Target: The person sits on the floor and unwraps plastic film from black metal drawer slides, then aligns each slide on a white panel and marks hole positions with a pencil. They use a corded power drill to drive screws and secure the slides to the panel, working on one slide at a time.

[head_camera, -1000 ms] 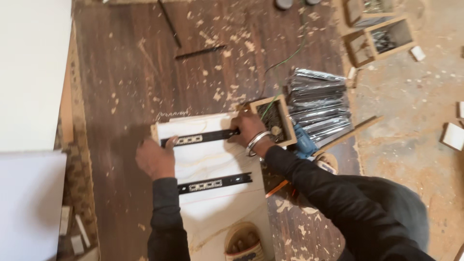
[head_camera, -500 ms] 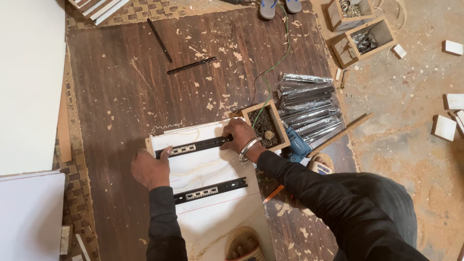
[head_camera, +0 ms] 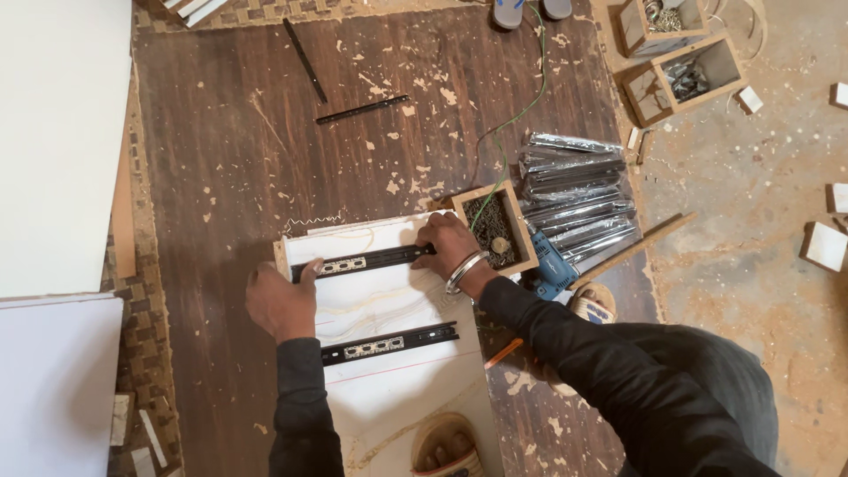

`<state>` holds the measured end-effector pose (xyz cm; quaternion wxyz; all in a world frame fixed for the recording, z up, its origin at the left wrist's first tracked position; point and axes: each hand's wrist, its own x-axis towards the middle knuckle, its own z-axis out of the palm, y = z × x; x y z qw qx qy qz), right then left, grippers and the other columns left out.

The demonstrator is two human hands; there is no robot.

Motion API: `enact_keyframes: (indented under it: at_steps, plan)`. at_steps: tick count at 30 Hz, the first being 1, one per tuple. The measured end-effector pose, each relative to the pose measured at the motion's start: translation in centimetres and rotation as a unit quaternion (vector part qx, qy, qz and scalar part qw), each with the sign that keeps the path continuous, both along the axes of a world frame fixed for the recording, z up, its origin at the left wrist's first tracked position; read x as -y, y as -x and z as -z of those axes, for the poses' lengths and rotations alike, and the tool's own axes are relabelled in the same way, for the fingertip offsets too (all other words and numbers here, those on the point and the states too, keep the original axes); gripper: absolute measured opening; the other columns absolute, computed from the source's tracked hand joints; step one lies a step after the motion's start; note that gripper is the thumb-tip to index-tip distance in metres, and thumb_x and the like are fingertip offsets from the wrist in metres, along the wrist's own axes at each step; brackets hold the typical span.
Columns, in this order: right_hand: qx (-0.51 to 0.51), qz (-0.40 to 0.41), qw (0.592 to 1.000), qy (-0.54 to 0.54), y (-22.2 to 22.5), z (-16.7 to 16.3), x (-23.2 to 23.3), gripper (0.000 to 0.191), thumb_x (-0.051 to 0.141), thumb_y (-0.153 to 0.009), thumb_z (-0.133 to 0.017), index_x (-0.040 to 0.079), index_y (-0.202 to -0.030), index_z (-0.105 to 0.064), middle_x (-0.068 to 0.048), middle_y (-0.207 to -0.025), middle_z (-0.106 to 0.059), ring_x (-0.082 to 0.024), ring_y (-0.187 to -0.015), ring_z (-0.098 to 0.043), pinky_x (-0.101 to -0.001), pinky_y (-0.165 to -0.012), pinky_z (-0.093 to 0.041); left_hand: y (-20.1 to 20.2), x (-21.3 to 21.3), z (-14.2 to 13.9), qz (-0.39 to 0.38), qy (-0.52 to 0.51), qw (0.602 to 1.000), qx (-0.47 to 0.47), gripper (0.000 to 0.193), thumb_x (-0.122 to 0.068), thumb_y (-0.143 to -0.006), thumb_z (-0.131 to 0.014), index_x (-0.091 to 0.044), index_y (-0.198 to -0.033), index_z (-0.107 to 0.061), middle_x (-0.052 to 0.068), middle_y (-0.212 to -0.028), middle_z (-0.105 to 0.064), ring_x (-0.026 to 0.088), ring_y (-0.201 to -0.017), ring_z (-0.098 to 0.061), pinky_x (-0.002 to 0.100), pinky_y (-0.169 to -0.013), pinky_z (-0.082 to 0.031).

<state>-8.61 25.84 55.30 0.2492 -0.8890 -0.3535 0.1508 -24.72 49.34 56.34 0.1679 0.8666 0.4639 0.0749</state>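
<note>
A second black rail (head_camera: 389,343) lies nearest on the white board (head_camera: 389,389). Farther up, the left hand (head_camera: 281,300) presses one end of the upper black rail (head_camera: 362,261), the right hand (head_camera: 449,247) pins the other, fingers flat rather than clenched. Beyond sit a small wooden box (head_camera: 495,228) and silver packets (head_camera: 574,199).

1. The left hand (head_camera: 281,303) sits left of the frame's centre, palm down, knuckles up, fingers curled and pointing toward the top.
2. Its dark-sleeved forearm runs straight down to the bottom edge.
3. The right hand (head_camera: 450,250) lies at centre, palm down, fingers pressed flat leftward, a metal bangle on the wrist.
4. Its dark sleeve slants down to the lower right.
</note>
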Motion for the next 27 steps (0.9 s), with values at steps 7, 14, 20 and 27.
enact_keyframes:
  at_steps: [7, 14, 20, 27]
  plan:
    - [0.03, -0.028, 0.998, 0.042, 0.0, -1.3, -0.1, 0.04, 0.033, -0.062, -0.094, 0.01, -0.088, -0.074, -0.006, -0.097, -0.065, -0.03, -0.104, -0.059, -0.0449, -0.092, -0.046, 0.2, 0.5, -0.1, -0.014, 0.011, 0.997, 0.076, 0.056, -0.044, -0.066, -0.095, -0.001, -0.09, -0.07, 0.021, -0.095, -0.068, 0.041, -0.088, -0.068, 0.051, -0.077, -0.054]
    - [0.023, -0.017, 0.996, 0.087, 0.0, -1.5, -0.5, 0.041, 0.037, -0.064, -0.093, 0.013, -0.09, -0.073, -0.004, -0.103, -0.064, -0.029, -0.112, -0.057, -0.0476, -0.094, -0.043, 1.0, 0.5, 2.3, -0.007, -0.026, 0.991, 0.128, 0.034, -0.036, -0.096, -0.075, -0.003, -0.093, -0.068, 0.017, -0.09, -0.064, 0.039, -0.084, -0.065, 0.05, -0.076, -0.051]
    - [0.016, -0.003, 0.997, 0.076, 0.3, -1.9, -0.4, 0.042, 0.038, -0.06, -0.094, 0.013, -0.088, -0.074, -0.004, -0.101, -0.063, -0.027, -0.114, -0.055, -0.0471, -0.095, -0.043, 3.4, -2.1, 5.7, 0.015, -0.018, 0.987, 0.156, 0.026, -0.024, -0.107, -0.06, -0.002, -0.099, -0.069, 0.017, -0.087, -0.065, 0.035, -0.081, -0.066, 0.048, -0.074, -0.053]
    - [0.049, -0.019, 0.997, 0.055, 0.0, -1.0, 0.0, 0.034, 0.035, -0.064, -0.093, 0.014, -0.084, -0.076, -0.008, -0.101, -0.068, -0.032, -0.116, -0.054, -0.0523, -0.099, -0.043, 8.8, -6.1, 5.5, -0.061, 0.163, 0.952, 0.253, 0.042, -0.031, -0.125, -0.04, 0.002, -0.106, -0.057, 0.014, -0.088, -0.055, 0.026, -0.072, -0.055, 0.041, -0.071, -0.052]
